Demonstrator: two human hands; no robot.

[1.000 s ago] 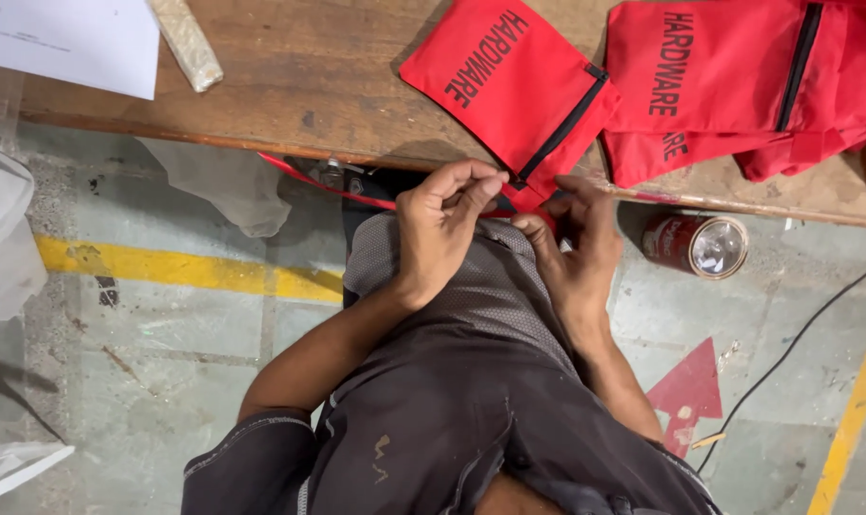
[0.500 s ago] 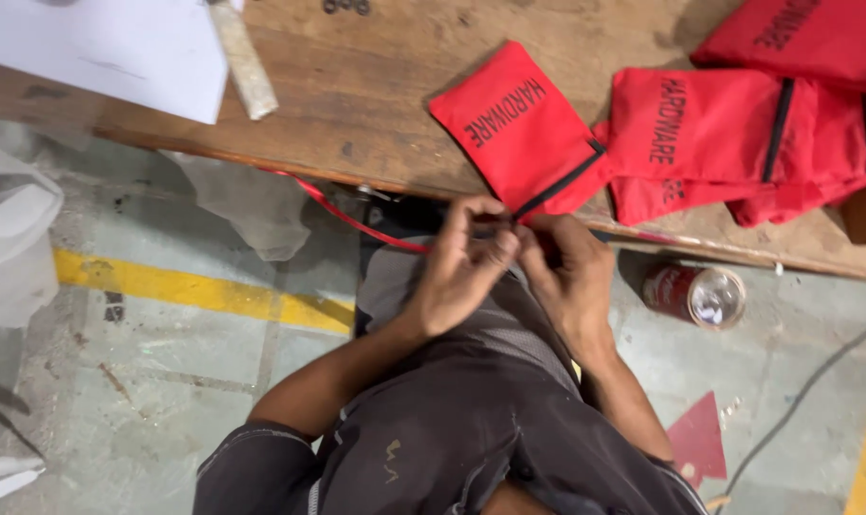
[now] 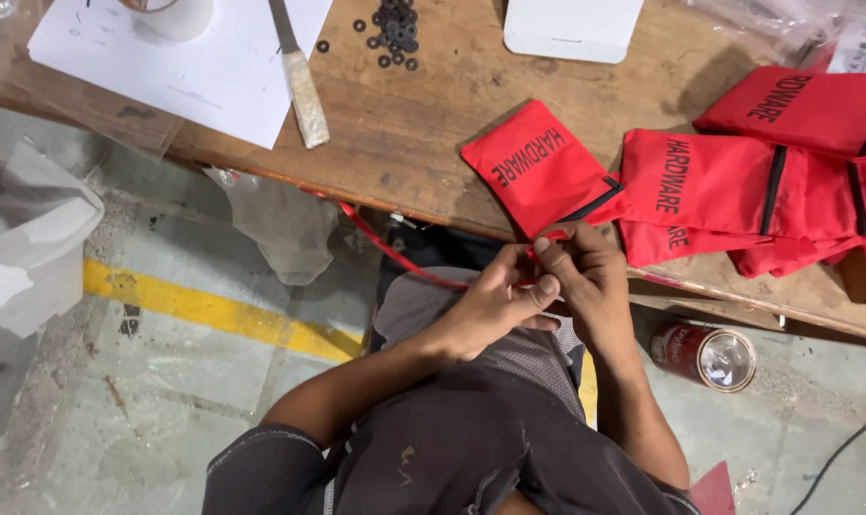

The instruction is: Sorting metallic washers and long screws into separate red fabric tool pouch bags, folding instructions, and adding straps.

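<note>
My left hand (image 3: 490, 307) and my right hand (image 3: 593, 284) meet just below the front edge of the wooden table (image 3: 423, 143). Both pinch the end of a thin red cord (image 3: 395, 256), which trails off to the left under the table edge. The fingertips press together on a small red piece at the cord's end. Right above my hands, a flat red fabric pouch (image 3: 538, 164) with black trim lies at the table edge. A pile of similar red pouches (image 3: 766, 186) lies to its right.
On the table are a white paper sheet (image 3: 223, 72), a knife with a wrapped handle (image 3: 301, 86), several black washers (image 3: 395, 29) and a white box (image 3: 572, 27). A red can (image 3: 704, 355) lies on the concrete floor, near a yellow line (image 3: 213, 310). Plastic bags (image 3: 28, 238) sit left.
The view has tilted up, showing more of the tabletop. My hands stay joined on the red cord and have shifted slightly right, beneath the single pouch.
</note>
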